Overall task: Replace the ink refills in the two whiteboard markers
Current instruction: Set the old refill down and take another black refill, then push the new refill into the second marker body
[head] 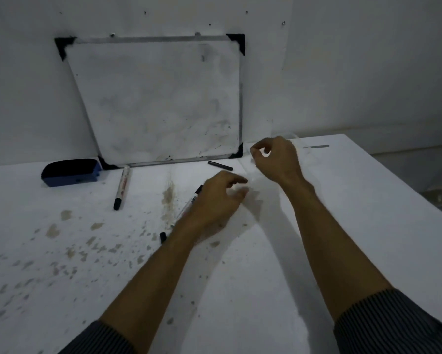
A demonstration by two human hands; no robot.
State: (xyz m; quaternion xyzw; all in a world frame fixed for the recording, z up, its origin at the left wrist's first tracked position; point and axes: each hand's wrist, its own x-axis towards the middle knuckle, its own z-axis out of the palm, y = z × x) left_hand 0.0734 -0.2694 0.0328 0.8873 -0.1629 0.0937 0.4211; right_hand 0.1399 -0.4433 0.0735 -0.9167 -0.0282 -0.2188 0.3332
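One whiteboard marker (122,187) lies on the white table (355,200), its black cap toward me. A second marker (192,202) lies slantwise, partly hidden under my left hand (214,200). A small black cap (163,237) lies beside my left wrist. A short black ink refill (220,165) lies near the whiteboard's lower edge. My right hand (276,159) is raised over the table and pinches a pale, clear wrapper (253,175) that is hard to make out. My left hand's curled fingers pinch the wrapper's lower end, blurred.
A framed whiteboard (158,98) leans against the wall at the back. A blue eraser (70,172) sits at its left corner. Brown stains (169,198) spot the left half of the table. The table's right edge runs diagonally at the far right.
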